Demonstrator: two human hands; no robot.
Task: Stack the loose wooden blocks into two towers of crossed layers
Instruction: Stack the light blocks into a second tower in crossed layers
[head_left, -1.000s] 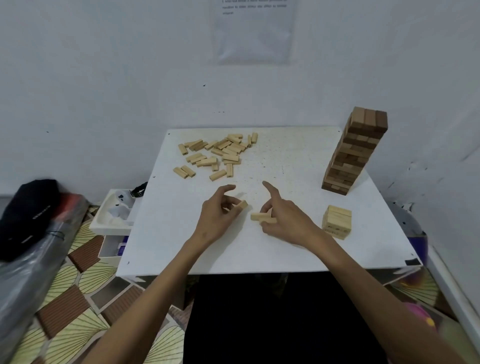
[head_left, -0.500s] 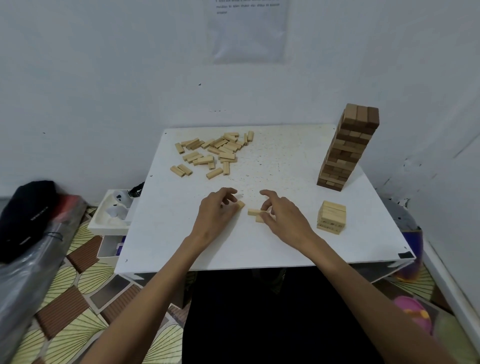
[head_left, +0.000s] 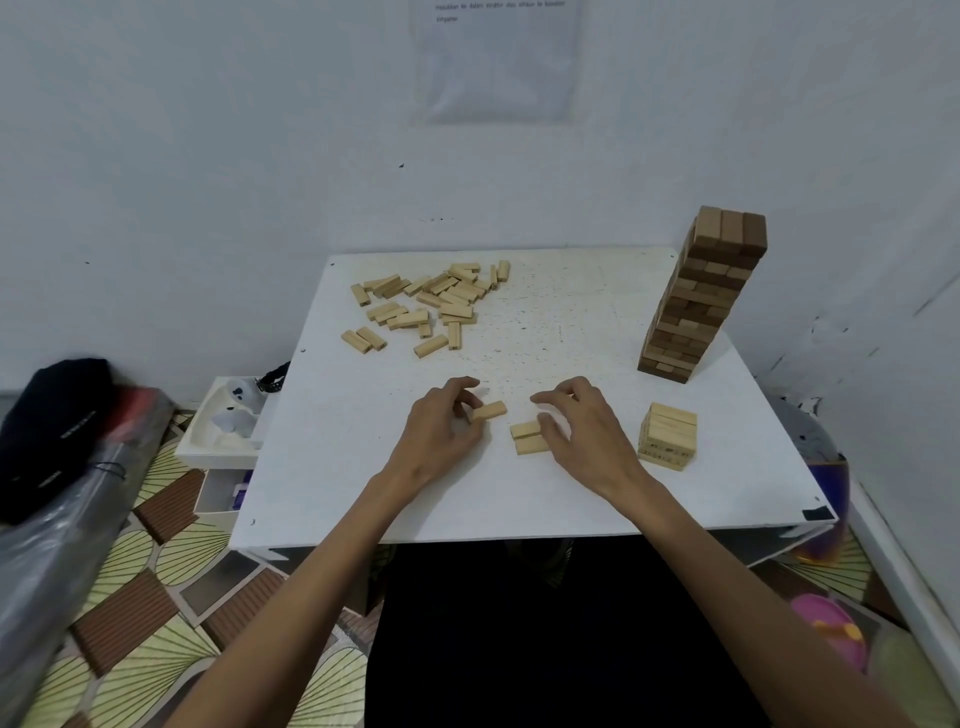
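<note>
— What is held?
— A block (head_left: 488, 410) is pinched by the left hand (head_left: 441, 431); a pair (head_left: 529, 437) is gripped by the curled right hand (head_left: 584, 434).
— The rest?
— A pile (head_left: 431, 306) is seen at eleven o'clock, a tower (head_left: 701, 296) at two, a stack (head_left: 667, 436) at three.

One tall tower (head_left: 701, 296); one short stack (head_left: 668, 436); three near blocks (head_left: 532, 445).

free: table (head_left: 545, 343) middle | obstacles: block pile (head_left: 431, 306) left, tall tower (head_left: 701, 301) (tilted) right

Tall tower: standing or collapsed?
Standing. The tower rises from the table with layers intact to its top; its apparent lean may be lens distortion.
</note>
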